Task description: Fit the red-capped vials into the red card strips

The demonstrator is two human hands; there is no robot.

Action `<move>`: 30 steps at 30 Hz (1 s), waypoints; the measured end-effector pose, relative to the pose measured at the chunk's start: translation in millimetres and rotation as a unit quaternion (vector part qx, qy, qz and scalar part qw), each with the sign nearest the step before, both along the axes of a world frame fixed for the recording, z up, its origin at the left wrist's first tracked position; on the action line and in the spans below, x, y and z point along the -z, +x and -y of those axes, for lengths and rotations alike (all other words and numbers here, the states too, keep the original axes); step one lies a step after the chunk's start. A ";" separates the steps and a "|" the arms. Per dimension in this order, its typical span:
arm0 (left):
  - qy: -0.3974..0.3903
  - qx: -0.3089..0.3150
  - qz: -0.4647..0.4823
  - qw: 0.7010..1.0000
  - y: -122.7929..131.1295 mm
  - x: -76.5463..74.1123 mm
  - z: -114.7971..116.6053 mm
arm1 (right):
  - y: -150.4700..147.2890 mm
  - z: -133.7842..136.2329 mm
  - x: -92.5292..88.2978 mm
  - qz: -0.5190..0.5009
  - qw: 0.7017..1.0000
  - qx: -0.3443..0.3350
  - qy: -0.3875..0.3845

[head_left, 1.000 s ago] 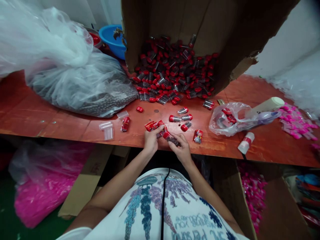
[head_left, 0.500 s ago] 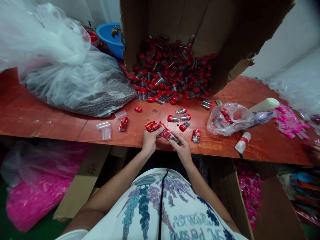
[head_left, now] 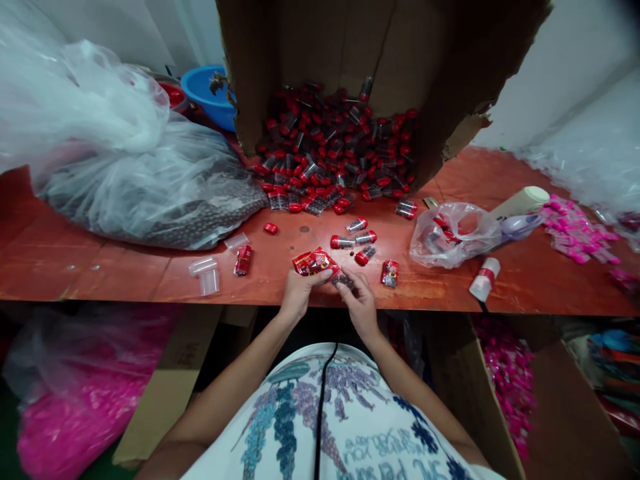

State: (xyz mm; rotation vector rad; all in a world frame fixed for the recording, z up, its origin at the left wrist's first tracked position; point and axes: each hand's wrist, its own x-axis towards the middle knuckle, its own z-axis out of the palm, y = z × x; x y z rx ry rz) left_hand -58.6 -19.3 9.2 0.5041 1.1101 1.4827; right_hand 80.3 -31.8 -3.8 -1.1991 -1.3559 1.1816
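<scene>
My left hand (head_left: 299, 292) is closed on a bunch of red printed wrappers (head_left: 314, 262) at the front edge of the red table (head_left: 100, 267). Right beside it, my right hand (head_left: 358, 302) pinches a small clear vial of dark beads (head_left: 344, 281) against those wrappers. Just beyond the hands lie loose red-capped vials (head_left: 353, 240) and one wrapped vial (head_left: 389, 273). A torn cardboard box (head_left: 280, 73) lying on its side at the back spills a heap of the same red-capped vials (head_left: 335, 150).
A large clear bag of dark beads (head_left: 150, 193) fills the left of the table, a blue basin (head_left: 207, 93) behind it. Empty clear vials (head_left: 205, 273), a small plastic bag (head_left: 453, 233), a cream tube (head_left: 520, 200) and pink pieces (head_left: 575, 230) lie around. Pink-filled bags and boxes sit below.
The hands have stayed together at the table edge. The vial has slid in closer under the wrappers. The view has shifted slightly to the right and down.
</scene>
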 end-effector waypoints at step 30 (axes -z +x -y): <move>-0.001 0.048 -0.001 0.999 -7.5 -12.4 4.1 | 0.0 0.2 -1.0 -0.108 0.988 -0.033 -0.101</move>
